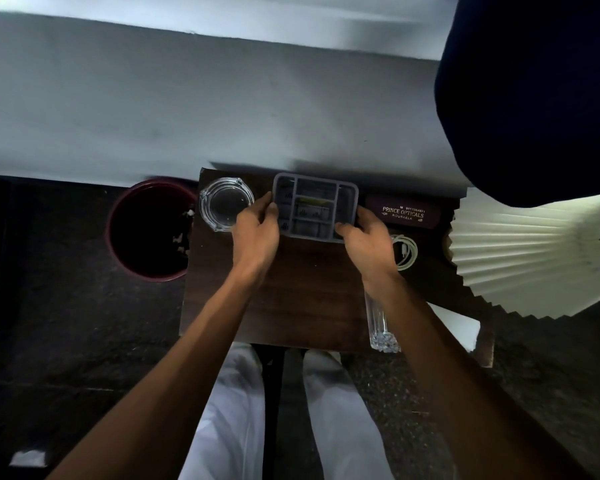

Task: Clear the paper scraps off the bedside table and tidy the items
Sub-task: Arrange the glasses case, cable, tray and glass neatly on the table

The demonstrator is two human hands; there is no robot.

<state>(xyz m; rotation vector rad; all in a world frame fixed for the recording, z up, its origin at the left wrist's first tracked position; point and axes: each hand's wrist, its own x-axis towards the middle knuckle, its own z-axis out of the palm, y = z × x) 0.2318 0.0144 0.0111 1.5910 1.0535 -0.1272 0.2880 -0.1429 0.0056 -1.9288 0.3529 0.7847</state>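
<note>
A grey compartment tray (315, 183) sits at the back of the dark wooden bedside table (298, 299). My left hand (257, 230) grips its left edge and my right hand (368, 237) grips its front right corner. Left of the tray stands a clear glass ashtray (222, 202). To the right lies a dark maroon spectacle case (404, 213) with white lettering. A coiled white cable (407, 252) lies in front of the case, partly hidden by my right hand. White paper scraps (182, 233) show inside the dark red bin (118, 216) on the floor to the left.
A tall clear glass vase (380, 323) stands near the table's front right, under my right forearm. A pleated white lampshade (534, 258) overhangs the right side. A white wall rises behind the table. A white sheet (459, 325) lies at the front right corner.
</note>
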